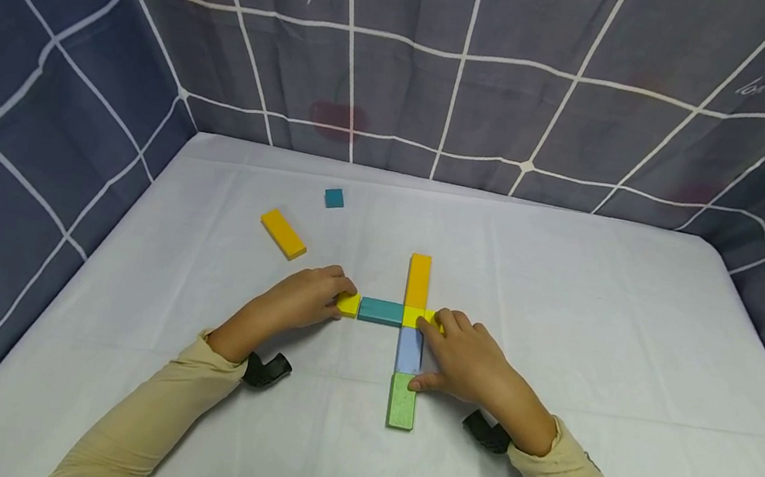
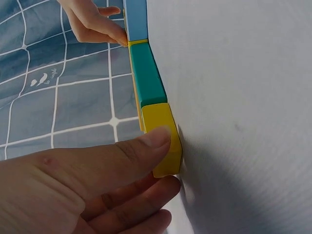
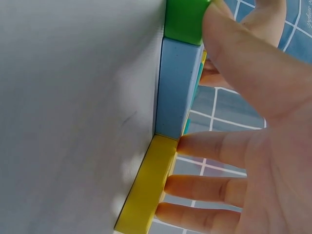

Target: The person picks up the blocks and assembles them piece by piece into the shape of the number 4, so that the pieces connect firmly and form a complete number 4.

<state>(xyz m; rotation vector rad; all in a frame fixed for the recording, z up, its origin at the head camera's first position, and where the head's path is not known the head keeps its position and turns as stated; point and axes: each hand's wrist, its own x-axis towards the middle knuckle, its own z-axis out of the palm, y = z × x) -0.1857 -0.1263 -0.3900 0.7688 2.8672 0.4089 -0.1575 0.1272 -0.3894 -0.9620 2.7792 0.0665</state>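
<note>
My left hand (image 1: pixel 299 298) pinches a yellow block (image 2: pixel 157 117) between thumb and fingers. Its end meets or nearly meets a teal block (image 1: pixel 381 312), which runs right to a second yellow block (image 1: pixel 411 318). Above that yellow block lies an orange-yellow block (image 1: pixel 418 280); below it come a light blue block (image 1: pixel 409 350) and a green block (image 1: pixel 402 408), all in one line. With fingers spread, my right hand (image 1: pixel 471 361) rests its fingertips on the second yellow block and its thumb on the green block. That hand partly covers the yellow block's right end.
Farther back on the left lie a loose orange-yellow block (image 1: pixel 283 234) and a small teal block (image 1: pixel 334 198). The white-covered table (image 1: pixel 600 320) is bordered at the back and sides by a dark checked curtain (image 1: pixel 404 93). Each wrist carries a black device.
</note>
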